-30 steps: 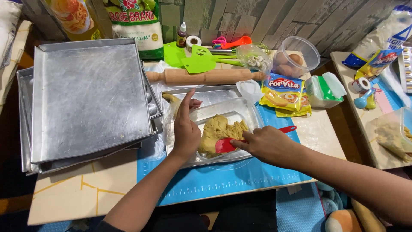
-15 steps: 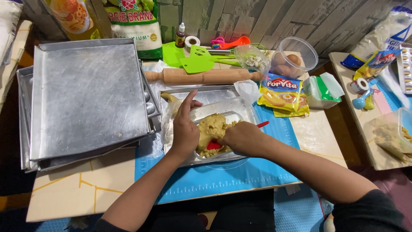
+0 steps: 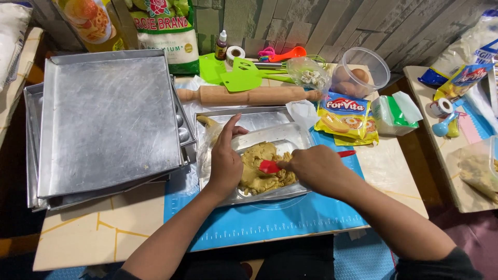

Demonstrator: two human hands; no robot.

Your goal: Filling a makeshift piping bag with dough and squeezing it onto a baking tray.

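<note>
A lump of tan dough (image 3: 267, 173) is being worked with a red-bladed spatula (image 3: 270, 166) inside a shallow rectangular metal tray (image 3: 259, 118) that rests on a blue silicone mat (image 3: 270, 220). The step in hand appears to be scraping or pressing the dough; the next stroke calls for the tray to be kept steady. The right hand (image 3: 316, 168) is closed around the spatula handle. The left hand (image 3: 225, 161) is laid open on the tray's left part, fingers extended, beside the dough.

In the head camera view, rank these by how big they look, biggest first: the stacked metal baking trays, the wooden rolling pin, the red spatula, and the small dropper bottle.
1. Stacked metal baking trays
2. Wooden rolling pin
3. Red spatula, partly hidden by the right hand
4. Small dropper bottle
</note>
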